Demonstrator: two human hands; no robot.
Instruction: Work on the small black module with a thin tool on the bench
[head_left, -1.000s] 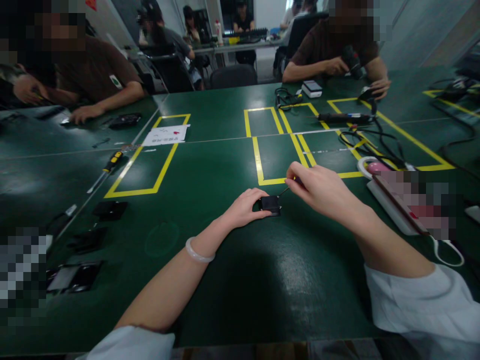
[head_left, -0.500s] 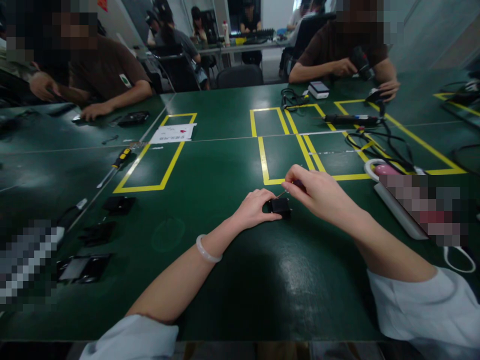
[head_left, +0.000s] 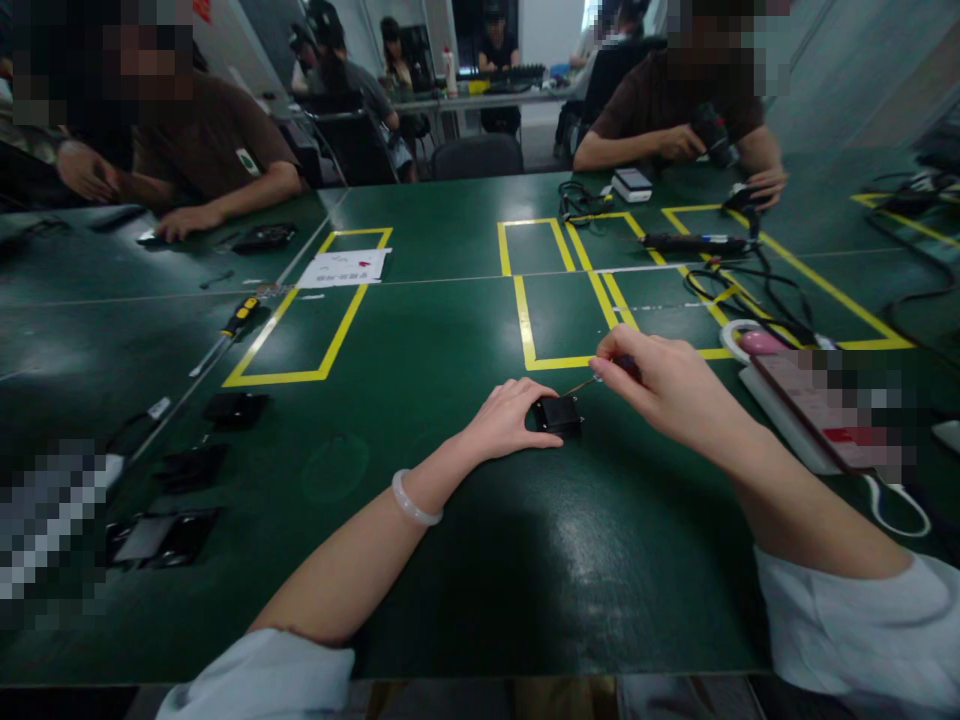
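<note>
A small black box-shaped part (head_left: 560,415) lies on the green table near the middle of the view, with small metal pins or screws showing at its side. My left hand (head_left: 511,420) grips its left end between thumb and fingers. In my right hand (head_left: 651,385) is a small screwdriver (head_left: 579,386), its handle mostly hidden by the fingers. The thin shaft slants down and left toward the part's upper edge; whether the tip touches it I cannot tell.
A yellow-black screwdriver (head_left: 241,316) and several black parts (head_left: 169,537) lie at left. A labelled paper (head_left: 343,268) sits by yellow tape. Cables, an electric tool (head_left: 694,243) and a phone-like device (head_left: 825,410) are at right. Two people work across the table (head_left: 442,560).
My right hand has moved to the right with the screwdriver, and more of the shaft shows. My left hand keeps its grip on the black part.
</note>
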